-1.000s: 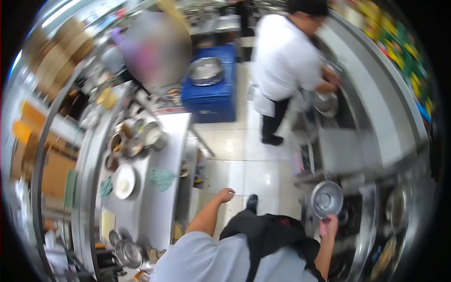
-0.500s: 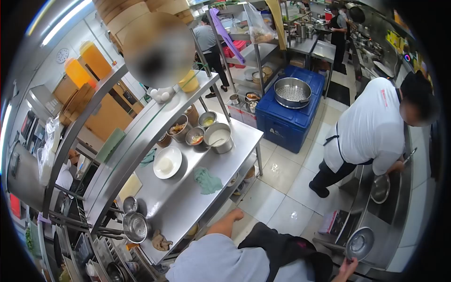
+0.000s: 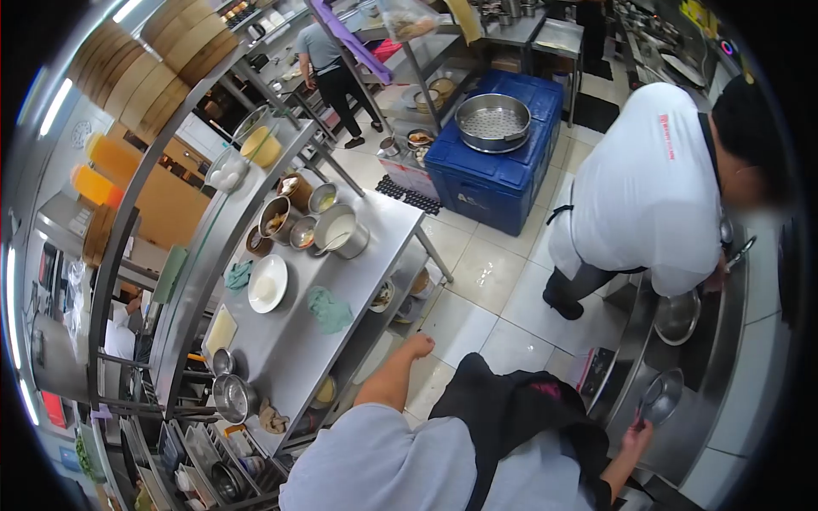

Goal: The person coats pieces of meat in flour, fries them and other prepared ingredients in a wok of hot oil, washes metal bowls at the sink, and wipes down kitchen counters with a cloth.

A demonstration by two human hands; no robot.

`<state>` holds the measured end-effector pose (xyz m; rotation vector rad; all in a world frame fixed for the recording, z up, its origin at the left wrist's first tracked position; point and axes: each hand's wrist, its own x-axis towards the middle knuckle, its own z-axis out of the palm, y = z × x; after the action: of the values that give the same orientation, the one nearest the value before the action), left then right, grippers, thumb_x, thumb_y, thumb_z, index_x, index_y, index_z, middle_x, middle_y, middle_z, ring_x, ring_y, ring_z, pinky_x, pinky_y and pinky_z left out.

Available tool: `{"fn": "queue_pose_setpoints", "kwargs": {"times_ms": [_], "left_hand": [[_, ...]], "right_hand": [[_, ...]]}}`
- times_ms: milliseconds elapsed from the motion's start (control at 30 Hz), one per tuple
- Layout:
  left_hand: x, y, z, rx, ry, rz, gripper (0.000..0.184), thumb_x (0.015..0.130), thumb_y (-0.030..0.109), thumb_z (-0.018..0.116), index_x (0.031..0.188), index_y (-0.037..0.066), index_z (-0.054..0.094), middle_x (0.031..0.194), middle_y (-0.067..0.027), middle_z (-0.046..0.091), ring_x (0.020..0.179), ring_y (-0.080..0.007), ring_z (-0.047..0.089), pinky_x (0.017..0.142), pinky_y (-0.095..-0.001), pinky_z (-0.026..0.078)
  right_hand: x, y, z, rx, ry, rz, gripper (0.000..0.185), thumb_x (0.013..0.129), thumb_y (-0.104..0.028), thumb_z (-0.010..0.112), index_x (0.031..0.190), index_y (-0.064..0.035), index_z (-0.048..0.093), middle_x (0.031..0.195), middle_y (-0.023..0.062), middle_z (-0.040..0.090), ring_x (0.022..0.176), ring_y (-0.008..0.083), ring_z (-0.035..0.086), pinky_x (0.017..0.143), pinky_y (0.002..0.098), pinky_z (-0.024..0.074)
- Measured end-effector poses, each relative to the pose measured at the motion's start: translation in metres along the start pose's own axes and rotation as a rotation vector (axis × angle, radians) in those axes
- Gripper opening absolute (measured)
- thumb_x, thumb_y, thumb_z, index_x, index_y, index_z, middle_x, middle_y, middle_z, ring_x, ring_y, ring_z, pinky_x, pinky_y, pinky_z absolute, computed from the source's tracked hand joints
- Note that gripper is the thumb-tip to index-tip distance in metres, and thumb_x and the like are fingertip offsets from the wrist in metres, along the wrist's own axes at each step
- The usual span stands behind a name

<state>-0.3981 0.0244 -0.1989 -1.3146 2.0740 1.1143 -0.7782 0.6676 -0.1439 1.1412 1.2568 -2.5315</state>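
Note:
My right hand (image 3: 636,438), at the lower right, is closed on the rim or handle of a metal bowl (image 3: 661,397), held over the steel sink counter. The bowl is tilted and its contents cannot be made out. My left hand (image 3: 418,345) hangs over the tiled floor beside the steel table, with its fingers curled; nothing shows in it. A co-worker in a white shirt (image 3: 652,179) leans over the sink at the right, hands mostly hidden, near another metal bowl (image 3: 677,317).
The steel table (image 3: 285,362) at left holds a white plate (image 3: 268,283), pots, a green cloth (image 3: 329,310) and pans. A blue cooler (image 3: 490,192) bears a perforated metal pan (image 3: 492,122). Another person (image 3: 322,53) stands farther back.
The view has swung round and shifted. My right hand has carried the bowl farther over the sink counter. The co-worker remains bent over the sink, now closer in view.

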Motion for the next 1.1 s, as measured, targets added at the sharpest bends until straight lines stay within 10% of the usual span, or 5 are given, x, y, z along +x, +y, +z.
{"fn": "queue_pose_setpoints", "kwargs": {"times_ms": [300,600,633,800,1100], "left_hand": [[0.031,0.141,0.017,0.010,0.087,0.213,0.029,0.082,0.027,0.059,0.102,0.012,0.074,0.106,-0.0170,0.071,0.104,-0.0348,0.065,0.095,-0.0418,0.050],[0.140,0.110,0.056,0.321,-0.216,0.200,0.028,0.079,0.022,0.051,0.070,0.004,0.070,0.070,-0.0179,0.067,0.060,-0.0304,0.066,0.061,-0.0458,0.053],[0.137,0.124,0.042,0.332,-0.274,0.160,0.028,0.081,0.023,0.052,0.069,0.002,0.067,0.065,-0.0155,0.065,0.055,-0.0262,0.062,0.055,-0.0442,0.051],[0.144,0.188,0.022,-0.133,-0.312,-0.038,0.025,0.093,0.028,0.056,0.110,0.012,0.066,0.082,-0.0061,0.068,0.063,-0.0193,0.064,0.055,-0.0379,0.052],[0.163,0.278,-0.024,-0.037,-0.376,0.174,0.018,0.096,0.018,0.055,0.111,0.010,0.062,0.087,-0.0058,0.068,0.068,-0.0164,0.064,0.052,-0.0316,0.049]], "right_hand": [[0.115,-0.058,0.000,-0.028,-0.133,0.094,0.010,0.076,0.001,0.058,0.085,0.0032,0.055,0.090,0.0140,0.062,0.087,0.0336,0.068,0.068,0.0302,0.0609],[0.188,-0.037,-0.050,0.334,0.063,0.162,0.027,0.075,-0.002,0.054,0.101,-0.0010,0.058,0.093,0.0143,0.061,0.080,0.0305,0.063,0.071,0.0458,0.0597],[0.077,-0.063,0.026,0.327,0.146,0.038,0.012,0.073,0.000,0.058,0.084,-0.0037,0.054,0.082,0.0108,0.053,0.078,0.0284,0.059,0.079,0.0471,0.0579],[0.035,-0.064,0.047,0.446,0.295,0.003,0.021,0.071,0.000,0.050,0.091,0.0008,0.053,0.090,0.0156,0.059,0.086,0.0344,0.061,0.089,0.0525,0.0569],[-0.025,-0.039,0.077,0.470,0.361,-0.093,0.031,0.072,0.000,0.047,0.103,0.0007,0.048,0.103,0.0168,0.050,0.100,0.0405,0.059,0.088,0.0582,0.0555]]}}
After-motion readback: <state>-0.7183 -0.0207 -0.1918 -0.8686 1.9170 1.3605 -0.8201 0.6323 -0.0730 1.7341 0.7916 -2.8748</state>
